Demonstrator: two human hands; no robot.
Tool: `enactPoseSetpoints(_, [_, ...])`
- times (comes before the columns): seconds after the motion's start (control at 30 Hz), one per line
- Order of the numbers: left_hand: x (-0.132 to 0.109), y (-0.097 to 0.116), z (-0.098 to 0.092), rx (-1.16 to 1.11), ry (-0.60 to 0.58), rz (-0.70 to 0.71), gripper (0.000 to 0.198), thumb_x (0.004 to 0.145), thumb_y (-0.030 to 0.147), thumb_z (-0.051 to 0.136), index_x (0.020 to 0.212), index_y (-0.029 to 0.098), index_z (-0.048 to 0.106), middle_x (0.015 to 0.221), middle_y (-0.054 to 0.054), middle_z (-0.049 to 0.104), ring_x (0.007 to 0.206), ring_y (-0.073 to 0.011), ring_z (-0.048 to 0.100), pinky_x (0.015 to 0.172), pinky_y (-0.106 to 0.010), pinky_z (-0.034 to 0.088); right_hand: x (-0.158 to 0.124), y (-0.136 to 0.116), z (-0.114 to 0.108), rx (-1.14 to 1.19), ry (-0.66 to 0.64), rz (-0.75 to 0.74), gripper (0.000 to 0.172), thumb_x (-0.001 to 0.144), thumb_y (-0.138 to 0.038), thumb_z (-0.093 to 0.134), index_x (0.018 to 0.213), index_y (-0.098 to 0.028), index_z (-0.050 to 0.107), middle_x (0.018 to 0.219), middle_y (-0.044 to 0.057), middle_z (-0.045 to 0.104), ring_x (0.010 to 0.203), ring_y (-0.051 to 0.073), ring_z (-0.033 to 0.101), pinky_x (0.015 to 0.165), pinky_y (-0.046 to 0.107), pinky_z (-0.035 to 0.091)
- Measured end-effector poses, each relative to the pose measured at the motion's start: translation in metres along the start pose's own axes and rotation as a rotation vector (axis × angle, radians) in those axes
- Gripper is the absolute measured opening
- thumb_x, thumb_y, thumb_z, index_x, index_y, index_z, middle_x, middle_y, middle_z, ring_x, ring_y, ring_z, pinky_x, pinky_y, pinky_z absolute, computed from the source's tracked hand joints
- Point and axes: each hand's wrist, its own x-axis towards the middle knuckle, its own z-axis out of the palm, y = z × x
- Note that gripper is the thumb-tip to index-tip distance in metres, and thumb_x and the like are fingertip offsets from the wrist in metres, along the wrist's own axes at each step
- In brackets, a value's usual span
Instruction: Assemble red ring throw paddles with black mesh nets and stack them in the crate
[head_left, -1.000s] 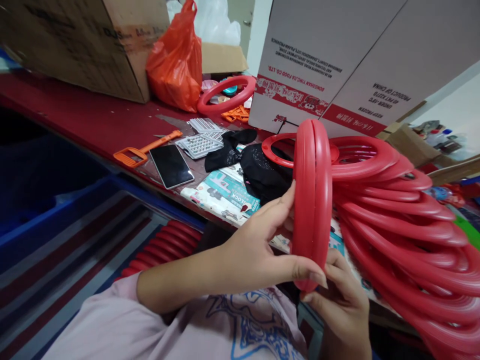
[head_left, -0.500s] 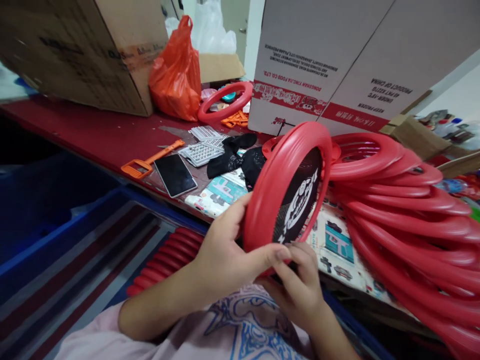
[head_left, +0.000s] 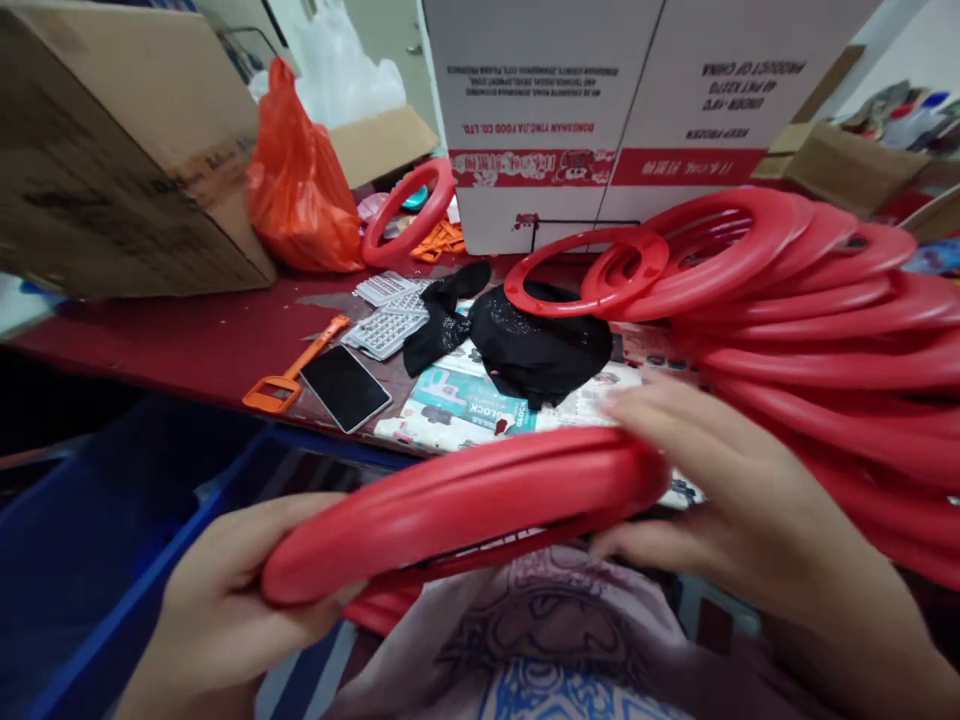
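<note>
A thick red plastic ring (head_left: 465, 495) is tilted nearly edge-on in front of my shirt. Its underside shows only a sliver of the printed centre. My left hand (head_left: 232, 590) is closed round its left end, thumb on top and fingers below. At the right end, my right hand (head_left: 720, 490) has its fingers and thumb apart, above and below the rim; whether it touches is unclear. Beyond the ring lies black fabric (head_left: 536, 345) with a thin flat red ring (head_left: 525, 290) partly over it. Stacked red rings (head_left: 817, 370) lean at the right.
A phone (head_left: 346, 388), an orange plastic piece (head_left: 277, 392) and grey gridded sheets (head_left: 390, 325) lie left of the fabric. Behind stand a white carton (head_left: 547, 100), an orange bag (head_left: 300, 190) and a brown box (head_left: 135, 150). A blue bin (head_left: 150, 590) is below the table edge.
The held ring has turned from upright, its black printed centre showing, to nearly flat. My hands have moved apart to its opposite ends, and my right hand's fingers have spread.
</note>
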Motion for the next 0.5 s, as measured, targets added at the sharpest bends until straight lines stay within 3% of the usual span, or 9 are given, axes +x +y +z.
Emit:
enactPoseSetpoints(0.07, [-0.009, -0.008, 0.000, 0.058, -0.074, 0.014, 0.033, 0.070, 0.019, 0.067, 0.101, 0.027, 0.067, 0.080, 0.002, 0.074, 0.055, -0.0134, 0.068, 0.054, -0.017, 0.057, 0.018, 0.000, 0.013, 0.076, -0.156, -0.006, 0.026, 0.079, -0.030, 0.070, 0.101, -0.017, 0.064, 0.088, 0.005, 0.069, 0.079, 0.023, 0.064, 0.067, 0.034, 0.049])
enactPoseSetpoints(0.13, [-0.019, -0.015, 0.002, 0.066, -0.113, -0.030, 0.032, 0.070, 0.018, 0.065, 0.101, 0.026, 0.067, 0.081, 0.002, 0.075, 0.057, -0.0148, 0.070, 0.057, -0.018, 0.058, 0.028, -0.001, 0.029, 0.095, -0.236, -0.021, 0.017, 0.074, -0.025, 0.070, 0.088, -0.016, 0.066, 0.076, 0.003, 0.066, 0.066, 0.020, 0.059, 0.058, 0.031, 0.043])
enactPoseSetpoints(0.33, [-0.034, -0.034, 0.013, 0.021, -0.179, -0.212, 0.034, 0.069, 0.013, 0.068, 0.099, 0.027, 0.066, 0.080, 0.004, 0.074, 0.061, -0.0129, 0.070, 0.061, -0.015, 0.056, 0.030, 0.003, 0.071, 0.051, -0.310, -0.167, 0.016, 0.070, -0.025, 0.068, 0.079, -0.013, 0.065, 0.072, 0.006, 0.065, 0.061, 0.021, 0.056, 0.056, 0.032, 0.036])
enactPoseSetpoints(0.43, [-0.039, -0.037, 0.012, -0.024, -0.252, -0.249, 0.033, 0.070, 0.013, 0.067, 0.099, 0.028, 0.065, 0.080, 0.006, 0.074, 0.060, -0.0120, 0.069, 0.060, -0.015, 0.056, 0.031, 0.006, 0.077, 0.114, -0.300, -0.201, 0.021, 0.073, -0.030, 0.071, 0.080, -0.011, 0.066, 0.073, 0.007, 0.065, 0.062, 0.021, 0.056, 0.057, 0.033, 0.037])
enactPoseSetpoints(0.5, [-0.044, -0.040, 0.008, -0.066, -0.303, -0.288, 0.026, 0.074, 0.022, 0.070, 0.099, 0.030, 0.066, 0.078, 0.006, 0.073, 0.057, -0.0129, 0.069, 0.056, -0.016, 0.057, 0.032, 0.007, 0.077, 0.256, -0.322, -0.208, 0.031, 0.078, -0.041, 0.070, 0.085, -0.011, 0.067, 0.074, 0.005, 0.064, 0.065, 0.019, 0.056, 0.060, 0.032, 0.039])
